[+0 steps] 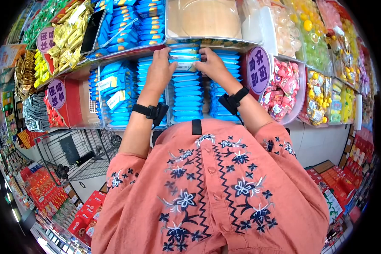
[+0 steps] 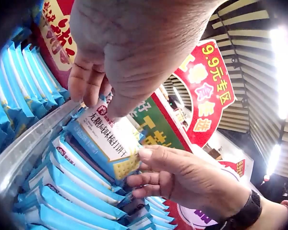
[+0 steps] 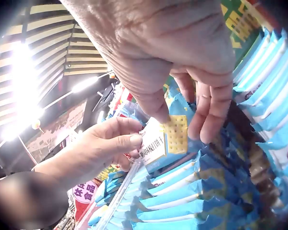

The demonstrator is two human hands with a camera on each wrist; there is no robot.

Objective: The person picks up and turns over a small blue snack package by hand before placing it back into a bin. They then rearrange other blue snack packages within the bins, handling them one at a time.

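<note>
A blue-and-white biscuit packet (image 1: 184, 55) with a cracker printed on it lies face up at the far end of a row of similar blue packets (image 1: 187, 99). My left hand (image 1: 160, 71) pinches its left end between thumb and fingers. On the opposite end, my right hand (image 1: 219, 67) has its thumb over the printed face and its fingers curled down the side. The left wrist view shows the packet (image 2: 108, 139) tilted against the stacked ones, lettering upward. From the right wrist, the printed cracker on the packet (image 3: 175, 134) shows beside the right thumb.
Clear dividers separate neighbouring rows of blue packets (image 1: 226, 91). Behind the row stands a clear bin (image 1: 203, 21) with a bare wooden-looking bottom. Purple round signs (image 1: 258, 70) flank the shelf. A wire cart (image 1: 78, 152) stands at lower left; pink packets (image 1: 281, 89) fill a bin at right.
</note>
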